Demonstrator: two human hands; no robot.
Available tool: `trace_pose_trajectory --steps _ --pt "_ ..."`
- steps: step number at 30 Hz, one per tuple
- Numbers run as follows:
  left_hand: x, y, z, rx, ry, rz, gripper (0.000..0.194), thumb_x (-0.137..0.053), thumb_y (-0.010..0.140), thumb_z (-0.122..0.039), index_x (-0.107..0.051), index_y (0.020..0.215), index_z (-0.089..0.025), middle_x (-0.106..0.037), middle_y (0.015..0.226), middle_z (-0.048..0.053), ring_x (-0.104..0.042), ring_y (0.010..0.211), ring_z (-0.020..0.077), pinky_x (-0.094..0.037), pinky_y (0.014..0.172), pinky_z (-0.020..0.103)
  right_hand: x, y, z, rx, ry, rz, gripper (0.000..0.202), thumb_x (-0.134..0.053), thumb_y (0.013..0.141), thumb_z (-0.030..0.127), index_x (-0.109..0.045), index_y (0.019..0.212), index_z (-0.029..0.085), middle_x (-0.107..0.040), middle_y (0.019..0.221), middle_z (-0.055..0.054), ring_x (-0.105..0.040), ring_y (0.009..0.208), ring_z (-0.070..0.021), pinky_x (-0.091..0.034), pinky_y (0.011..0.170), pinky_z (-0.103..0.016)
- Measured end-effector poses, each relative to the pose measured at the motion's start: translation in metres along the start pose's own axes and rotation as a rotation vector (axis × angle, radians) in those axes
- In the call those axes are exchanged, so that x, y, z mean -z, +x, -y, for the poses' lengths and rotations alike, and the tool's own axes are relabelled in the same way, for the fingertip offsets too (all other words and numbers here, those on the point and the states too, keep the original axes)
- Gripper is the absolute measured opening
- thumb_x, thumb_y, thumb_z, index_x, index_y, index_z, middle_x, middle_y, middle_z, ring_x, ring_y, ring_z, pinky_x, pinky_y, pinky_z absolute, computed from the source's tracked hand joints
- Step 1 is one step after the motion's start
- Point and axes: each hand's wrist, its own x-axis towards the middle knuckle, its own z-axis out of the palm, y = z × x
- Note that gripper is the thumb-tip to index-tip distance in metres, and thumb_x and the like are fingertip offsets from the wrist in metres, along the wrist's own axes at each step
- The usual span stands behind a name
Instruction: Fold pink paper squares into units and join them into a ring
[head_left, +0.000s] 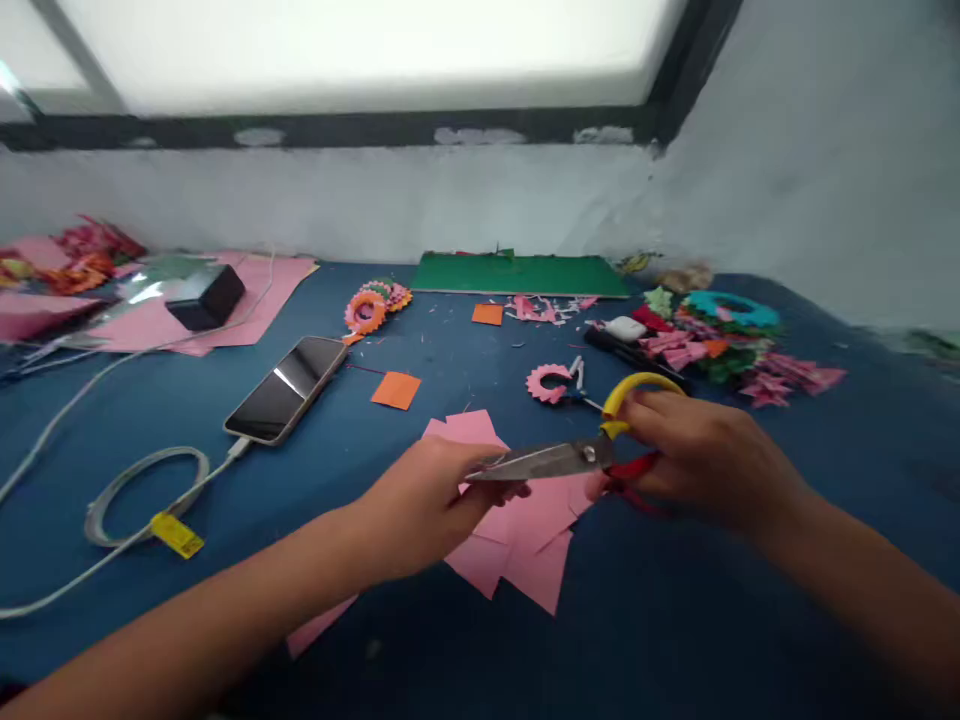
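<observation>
Across the upper part of the blue desk (675, 620), a green board (517, 275) lies against the wall (420, 190). At left are large pink sheets (292, 278) with a black box (206, 297) on them; below, a phone (289, 390) is plugged into a white cable (238, 449) that bears a yellow tag (177, 535). Two orange squares (396, 390) lie near the centre, with toothed paper rings (352, 315) left of the upper one. A heap of coloured paper pieces (679, 345) sits at the right, and a pink curl (535, 386) lies just beyond the scissors (540, 460).

The left hand (439, 490) reaches in from the lower left, thumb and fingers drawn close at the blade tip. The right hand (697, 450), from the lower right, grips the scissors by their yellow and red handles, blades pointing left over loose pink squares (540, 525) at lower centre.

The blades cover the left fingertips, so whether they pinch paper cannot be told. The left forearm hides part of another pink piece (319, 628) at lower left; the right hand is blurred.
</observation>
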Motion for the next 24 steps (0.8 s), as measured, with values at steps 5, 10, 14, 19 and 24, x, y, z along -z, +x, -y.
trace_pose_trajectory --steps 5,10,14,19,24 --pt "-0.001 0.000 0.000 0.007 -0.042 0.003 0.027 -0.043 0.082 -0.006 -0.065 0.093 -0.015 -0.068 0.081 0.001 -0.061 0.072 0.0108 -0.046 0.061 0.019 0.000 0.002 0.001 0.003 0.010 -0.006 0.050 -0.040 0.083 0.062 -0.054 0.064 0.018 -0.058 0.057 -0.005 -0.061 0.052 -0.0187 -0.039 0.048 -0.028" --pt "-0.001 0.000 -0.002 0.153 -0.267 0.004 0.027 -0.043 0.092 -0.031 -0.065 0.105 -0.020 -0.070 0.088 0.003 -0.064 0.074 0.0121 -0.047 0.049 0.016 -0.006 0.000 -0.008 -0.163 -0.033 0.013 0.054 -0.032 0.082 0.069 -0.043 0.059 0.022 -0.057 0.054 -0.005 -0.058 0.050 -0.0191 -0.035 0.045 -0.028" --pt "0.003 0.000 -0.002 0.277 -0.494 0.004 0.027 -0.050 0.089 -0.038 -0.069 0.092 -0.019 -0.068 0.076 0.003 -0.065 0.082 0.0164 -0.046 0.043 0.014 -0.010 -0.003 -0.016 -0.260 -0.090 0.007 0.057 -0.026 0.081 0.073 -0.036 0.056 0.023 -0.053 0.049 -0.004 -0.057 0.046 -0.0196 -0.031 0.043 -0.028" --pt "0.007 0.003 0.000 0.286 -0.532 -0.006 0.028 -0.050 0.089 -0.039 -0.069 0.089 -0.018 -0.069 0.077 0.003 -0.064 0.071 0.0126 -0.047 0.043 0.014 -0.012 -0.004 -0.018 -0.289 -0.101 0.047 0.058 -0.024 0.079 0.076 -0.036 0.060 0.022 -0.055 0.052 -0.005 -0.060 0.049 -0.0229 -0.031 0.043 -0.029" --pt "0.009 0.005 0.001 0.280 -0.518 -0.029 0.028 -0.052 0.088 -0.037 -0.066 0.075 -0.016 -0.068 0.078 0.003 -0.063 0.071 0.0116 -0.045 0.045 0.013 -0.011 -0.003 -0.018 -0.311 -0.071 0.097 0.054 -0.027 0.079 0.074 -0.036 0.063 0.023 -0.056 0.056 -0.005 -0.061 0.051 -0.0238 -0.034 0.043 -0.029"
